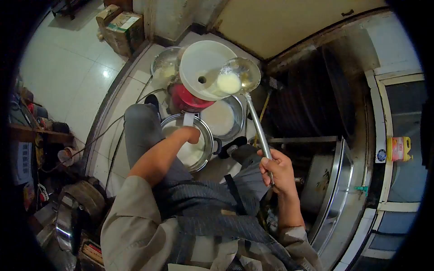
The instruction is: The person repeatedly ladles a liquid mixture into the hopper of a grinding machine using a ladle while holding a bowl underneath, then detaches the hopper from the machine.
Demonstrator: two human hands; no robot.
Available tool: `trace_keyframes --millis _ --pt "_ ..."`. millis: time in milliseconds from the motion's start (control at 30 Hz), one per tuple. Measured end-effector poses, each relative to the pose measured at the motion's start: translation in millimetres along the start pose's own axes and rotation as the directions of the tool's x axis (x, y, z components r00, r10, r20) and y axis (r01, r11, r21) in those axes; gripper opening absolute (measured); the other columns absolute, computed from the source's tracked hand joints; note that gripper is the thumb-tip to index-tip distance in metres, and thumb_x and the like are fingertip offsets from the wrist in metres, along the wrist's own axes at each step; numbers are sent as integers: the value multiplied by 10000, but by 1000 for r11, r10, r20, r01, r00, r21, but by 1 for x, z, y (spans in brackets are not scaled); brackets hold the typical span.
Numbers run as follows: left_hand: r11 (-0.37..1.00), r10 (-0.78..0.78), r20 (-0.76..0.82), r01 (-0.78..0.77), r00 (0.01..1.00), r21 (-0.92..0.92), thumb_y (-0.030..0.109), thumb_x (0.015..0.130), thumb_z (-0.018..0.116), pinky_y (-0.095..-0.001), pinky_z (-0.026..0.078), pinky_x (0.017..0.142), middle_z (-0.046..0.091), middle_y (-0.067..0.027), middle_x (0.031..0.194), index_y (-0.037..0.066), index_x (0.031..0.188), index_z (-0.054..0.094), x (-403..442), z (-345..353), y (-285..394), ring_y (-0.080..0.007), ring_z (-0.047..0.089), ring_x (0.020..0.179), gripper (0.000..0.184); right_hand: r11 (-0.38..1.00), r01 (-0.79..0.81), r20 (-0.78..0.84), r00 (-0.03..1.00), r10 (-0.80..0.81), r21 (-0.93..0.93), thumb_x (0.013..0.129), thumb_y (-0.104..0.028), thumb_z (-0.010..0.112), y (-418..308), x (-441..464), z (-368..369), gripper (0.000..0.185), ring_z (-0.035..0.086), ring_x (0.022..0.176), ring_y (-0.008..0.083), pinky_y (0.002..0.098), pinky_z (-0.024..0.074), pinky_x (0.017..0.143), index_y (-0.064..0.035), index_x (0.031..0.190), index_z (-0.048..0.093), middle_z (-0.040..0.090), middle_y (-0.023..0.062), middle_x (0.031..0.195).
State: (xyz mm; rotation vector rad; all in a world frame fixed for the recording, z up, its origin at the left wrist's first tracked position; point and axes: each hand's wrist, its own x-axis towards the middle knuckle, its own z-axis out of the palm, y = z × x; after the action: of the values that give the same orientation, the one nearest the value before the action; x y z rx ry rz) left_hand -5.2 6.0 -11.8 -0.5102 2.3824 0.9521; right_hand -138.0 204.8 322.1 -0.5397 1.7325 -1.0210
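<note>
My right hand (276, 170) is wrapped round the long metal handle of a ladle (257, 119). The ladle's bowl is tilted over the rim of a large white funnel-shaped hopper (199, 58), with pale creamy contents in it. A dark round hole shows at the bottom of the hopper. Below the hopper is a red machine body (187, 97) with a white spout (189, 119). My left hand (189, 134) is closed just under the spout, above a steel pot (211, 151) holding whitish liquid; what its fingers grip is hidden.
Beside the pot stands a basin of pale liquid (218, 118). Another metal bowl (158, 63) is behind the hopper. A cardboard box (124, 34) sits at the upper left, a steel-framed unit (327, 180) at right, and a yellow jug (399, 149) farther right. A cable (97, 137) crosses the floor.
</note>
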Motion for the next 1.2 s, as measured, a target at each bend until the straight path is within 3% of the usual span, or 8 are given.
trace_keyframes --millis 467,667,933,1067,1133,1200 --pt "1000 -11 1 11 1000 10 133 725 552 -429 513 808 671 -216 1013 -20 920 702 -10 -8 10 -345 659 918 290 977 -2 -83 996 -16 -215 866 -88 595 16 1 4 287 472 409 83 222 376 382 44 1117 553 542 46 650" --pt "1000 -8 29 7 1000 21 131 725 545 -427 513 811 665 -217 1032 -13 936 701 -12 -11 14 -350 653 941 300 970 70 -86 992 -92 -233 856 -66 625 40 5 3 286 487 428 77 227 378 390 22 1120 559 535 27 651" --pt "1000 -15 28 14 999 18 129 745 531 -441 510 815 663 -222 1022 -18 942 695 -27 -22 27 -358 651 938 296 879 221 -66 960 -273 -424 864 -76 627 73 12 -5 359 516 502 76 235 424 442 10 1196 523 544 4 692" --pt "999 29 22 -30 999 36 151 763 535 -453 508 808 668 -222 990 -13 923 697 -15 -10 20 -365 652 913 280 922 188 -107 966 -237 -339 872 -71 616 95 19 -12 374 507 492 80 242 424 440 19 1219 507 539 11 699" --pt "998 34 43 -36 999 60 278 835 515 -481 491 825 661 -221 990 0 945 679 -17 -13 23 -389 633 928 342 988 148 -155 976 -153 -47 892 -75 590 98 26 -14 323 493 471 88 248 412 428 28 1189 512 531 23 685" --pt "997 25 68 -30 997 75 280 837 510 -480 491 826 659 -214 1001 7 953 676 -17 -15 26 -386 633 930 340 991 130 -199 972 -124 20 901 -76 575 105 44 -15 288 487 463 91 250 402 418 28 1162 517 523 26 671"
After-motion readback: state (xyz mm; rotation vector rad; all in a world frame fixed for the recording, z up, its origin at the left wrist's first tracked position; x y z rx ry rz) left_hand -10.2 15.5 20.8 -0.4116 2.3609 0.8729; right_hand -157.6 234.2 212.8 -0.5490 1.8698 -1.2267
